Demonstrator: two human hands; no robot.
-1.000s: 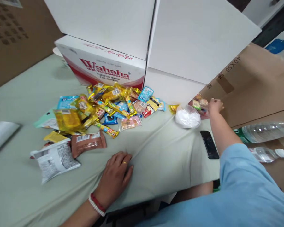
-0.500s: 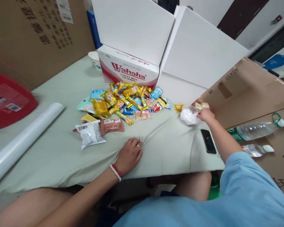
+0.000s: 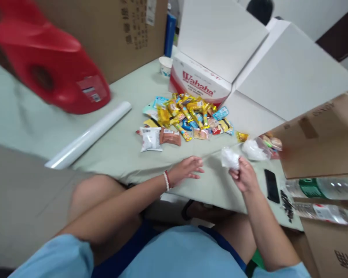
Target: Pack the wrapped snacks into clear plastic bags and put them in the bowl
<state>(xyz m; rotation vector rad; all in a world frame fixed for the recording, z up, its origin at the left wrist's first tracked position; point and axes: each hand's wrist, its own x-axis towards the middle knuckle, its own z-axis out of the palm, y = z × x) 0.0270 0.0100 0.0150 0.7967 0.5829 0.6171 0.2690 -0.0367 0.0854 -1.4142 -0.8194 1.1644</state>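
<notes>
A crumpled white plastic bag (image 3: 229, 158) is pinched in my right hand (image 3: 245, 175), raised over the front right of the table. My left hand (image 3: 188, 170) hovers near the table's front edge, fingers spread, holding nothing. Behind the hands lies a heap of small wrapped snacks (image 3: 188, 112), mostly yellow with some blue packets. A white snack packet (image 3: 150, 139) and a brown snack packet (image 3: 170, 136) lie at its near side. More crumpled white plastic (image 3: 253, 150) rests just beyond my right hand, beside several wrapped snacks (image 3: 274, 143).
White boxes, one a Wahaha carton (image 3: 197, 83), stand behind the heap. A paper cup (image 3: 165, 66) is at their left. A red jug (image 3: 72, 69) and a white roll (image 3: 89, 135) lie left. At right are a black phone (image 3: 272, 186) and plastic bottles (image 3: 330, 188).
My right hand has come back from the white plastic pile with a piece in it. The left hand has lifted off the cloth and opened. The view has swung left.
</notes>
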